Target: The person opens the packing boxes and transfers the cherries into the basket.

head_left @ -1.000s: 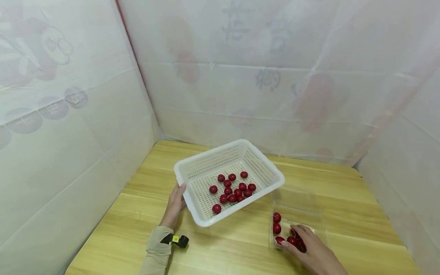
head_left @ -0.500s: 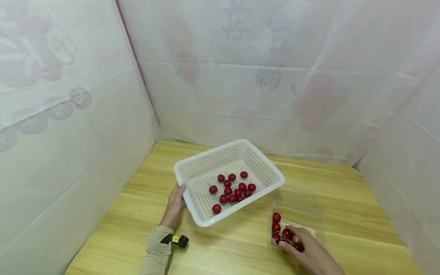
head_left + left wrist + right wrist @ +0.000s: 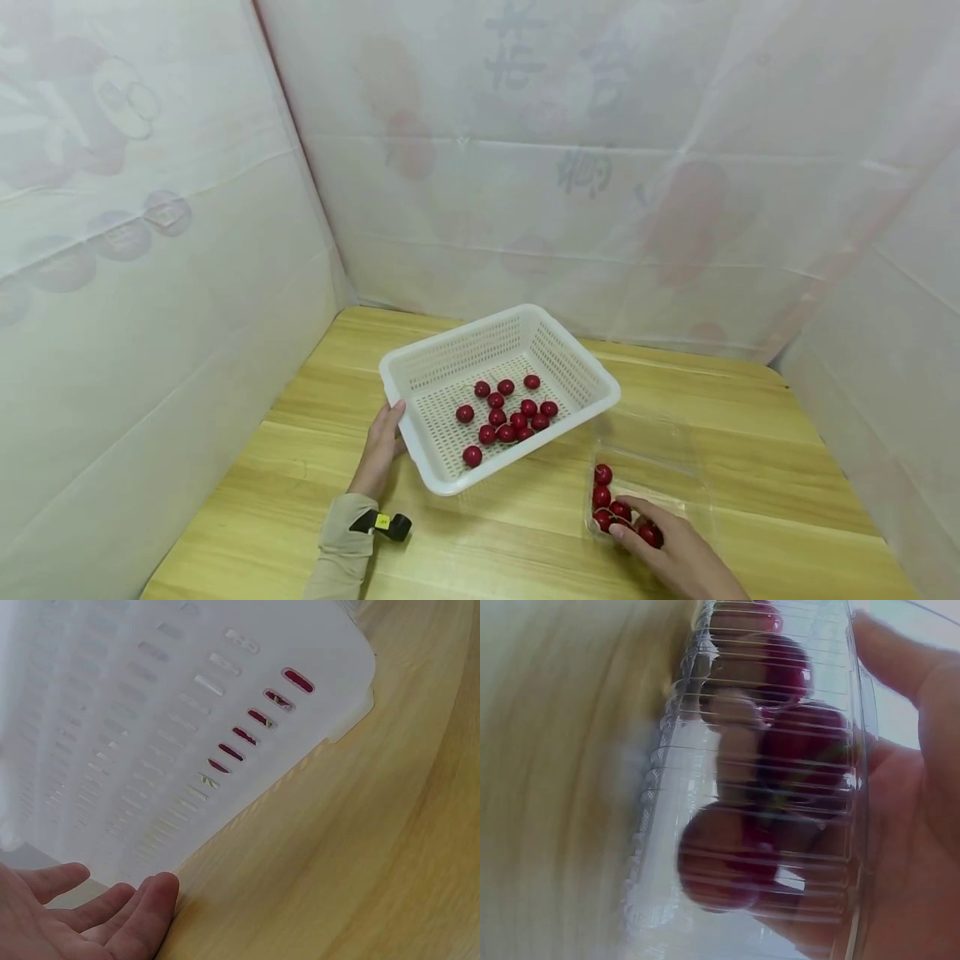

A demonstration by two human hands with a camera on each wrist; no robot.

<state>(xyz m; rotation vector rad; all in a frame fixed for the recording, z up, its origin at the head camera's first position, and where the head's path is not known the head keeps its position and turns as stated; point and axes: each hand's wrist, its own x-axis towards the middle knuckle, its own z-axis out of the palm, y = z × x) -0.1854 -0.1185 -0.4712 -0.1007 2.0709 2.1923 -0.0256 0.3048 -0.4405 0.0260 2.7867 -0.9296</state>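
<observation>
A white perforated plastic basket (image 3: 498,317) stands on the table with several red cherries (image 3: 497,417) on its floor. At its left end my left hand (image 3: 377,450) touches the rim; in the left wrist view the fingers (image 3: 154,911) lie loosely extended along the outer wall. A clear plastic clamshell box (image 3: 660,458) sits to the right with its lid laid back. My right hand (image 3: 678,546) reaches into it, fingers bent around dark red cherries (image 3: 727,859). More cherries (image 3: 602,485) line the box's left side. The hand partly hides some of the fruit.
The wooden table (image 3: 480,550) has its far edge against pale printed cloth walls (image 3: 585,208). A black strap with a yellow tag (image 3: 382,522) is on the left wrist. The basket's near right corner comes close to the clear box.
My right hand has shifted slightly left inside the clear box, and the cherries by its fingers have moved left too. The left hand and basket stay put.
</observation>
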